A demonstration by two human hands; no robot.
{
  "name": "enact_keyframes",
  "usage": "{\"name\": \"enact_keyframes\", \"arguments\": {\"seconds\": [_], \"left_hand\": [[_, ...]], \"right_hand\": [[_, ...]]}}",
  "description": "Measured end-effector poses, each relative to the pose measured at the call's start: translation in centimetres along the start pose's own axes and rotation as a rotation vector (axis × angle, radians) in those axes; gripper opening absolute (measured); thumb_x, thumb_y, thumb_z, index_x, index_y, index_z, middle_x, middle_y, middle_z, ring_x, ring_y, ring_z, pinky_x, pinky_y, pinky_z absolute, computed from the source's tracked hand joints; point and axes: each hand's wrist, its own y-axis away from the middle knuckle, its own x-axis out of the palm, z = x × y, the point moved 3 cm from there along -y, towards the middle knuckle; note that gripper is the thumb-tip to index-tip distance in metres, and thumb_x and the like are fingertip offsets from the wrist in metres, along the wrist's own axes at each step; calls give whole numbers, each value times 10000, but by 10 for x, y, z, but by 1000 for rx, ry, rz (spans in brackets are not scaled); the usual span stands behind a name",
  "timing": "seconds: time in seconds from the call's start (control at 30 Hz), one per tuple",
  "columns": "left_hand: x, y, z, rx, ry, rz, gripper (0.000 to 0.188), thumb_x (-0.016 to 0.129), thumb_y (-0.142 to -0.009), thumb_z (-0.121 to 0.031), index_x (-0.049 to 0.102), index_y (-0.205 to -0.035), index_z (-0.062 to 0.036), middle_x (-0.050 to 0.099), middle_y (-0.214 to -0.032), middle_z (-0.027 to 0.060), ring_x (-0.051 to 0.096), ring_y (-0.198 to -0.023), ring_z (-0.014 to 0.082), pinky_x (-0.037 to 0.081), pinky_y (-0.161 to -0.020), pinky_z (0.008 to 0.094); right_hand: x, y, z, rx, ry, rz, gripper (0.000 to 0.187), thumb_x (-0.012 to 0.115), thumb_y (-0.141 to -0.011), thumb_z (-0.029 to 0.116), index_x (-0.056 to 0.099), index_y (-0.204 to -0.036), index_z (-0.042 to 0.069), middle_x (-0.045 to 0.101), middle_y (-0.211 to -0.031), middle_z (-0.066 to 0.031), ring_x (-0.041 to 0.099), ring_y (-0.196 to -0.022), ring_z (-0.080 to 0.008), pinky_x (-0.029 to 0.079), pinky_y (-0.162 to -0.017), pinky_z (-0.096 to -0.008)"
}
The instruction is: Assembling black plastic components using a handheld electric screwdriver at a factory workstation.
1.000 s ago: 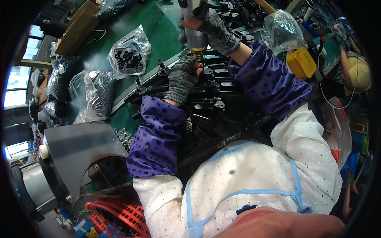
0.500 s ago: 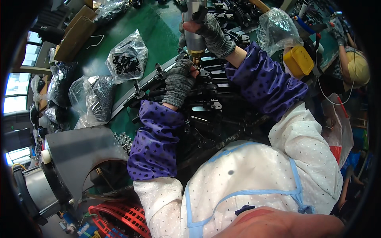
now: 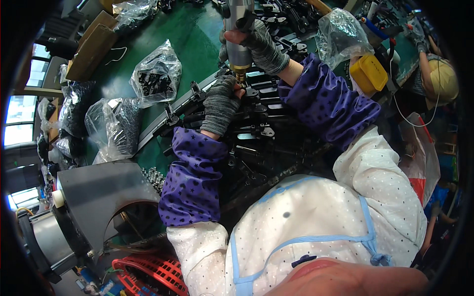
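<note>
My right hand (image 3: 256, 47), in a grey knitted fingerless glove, is wrapped round the silver body of a power screwdriver (image 3: 238, 55). The tool stands upright, its brass-coloured nose pointing down at a row of black metal parts (image 3: 261, 101) with silver ends. Beside the nose is my left hand (image 3: 221, 101), gloved the same way, with its fingers closed by the tip of the tool. Whatever those fingers pinch is too small and hidden to name. A long metal rail (image 3: 170, 112) with black clamps slants away to the left of this hand.
Clear plastic bags (image 3: 157, 74) of black parts lie on the green table (image 3: 197, 29) at left. A grey metal housing (image 3: 108, 190) and a red basket (image 3: 153, 269) are near left. At right are a yellow container (image 3: 369, 72) and a co-worker in a yellow cap (image 3: 443, 81).
The view has shifted very slightly. Both hands and the screwdriver keep nearly the same place over the black parts.
</note>
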Motion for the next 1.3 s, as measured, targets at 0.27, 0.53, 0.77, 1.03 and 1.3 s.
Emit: {"name": "enact_keyframes", "arguments": {"seconds": [0.27, 0.53, 0.77, 1.03, 1.3], "left_hand": [[5, -5, -4, 11, -26, 20, 182, 675, -654, -117, 540, -760, -57, 561, -719, 105, 573, -684, 277, 459, -609, 360], [7, -3, -3, 77, 2, -41, 203, 670, -651, -101, 531, -793, -58, 567, -712, 113, 574, -671, 295, 457, -599, 367], [7, 0, 5, 43, 74, 20, 182, 663, -675, -107, 526, -786, -61, 561, -690, 107, 560, -620, 273, 444, -568, 351], [-5, 1, -15, 39, -90, 1, 138, 636, -718, -88, 508, -713, -38, 543, -662, 90, 523, -604, 229, 417, -583, 321], [4, -8, -9, 105, -280, -119, 141, 628, -714, -156, 527, -761, -70, 550, -714, 97, 536, -659, 271, 422, -619, 369]], "right_hand": [[-7, -9, -7, -29, -25, 136, 521, 668, -674, 273, 474, -1066, -9, 584, -846, -107, 608, -637, -180, 522, -590, -303], [5, -19, -23, 218, -223, 190, 520, 675, -674, 258, 470, -1078, 3, 588, -915, -109, 602, -686, -182, 526, -525, -317], [2, -16, 5, -582, 902, 172, 342, 665, -705, 177, 562, -1032, 186, 545, -970, -77, 576, -832, -273, 493, -664, -297], [-106, 45, 129, 128, 397, 198, 399, 628, -783, 128, 409, -1109, 58, 455, -907, 16, 438, -842, -53, 407, -712, -203], [-202, 192, 57, 137, 1421, 122, 143, 542, -730, 117, 547, -856, 51, 552, -655, -92, 558, -599, -221, 438, -525, -274]]}}
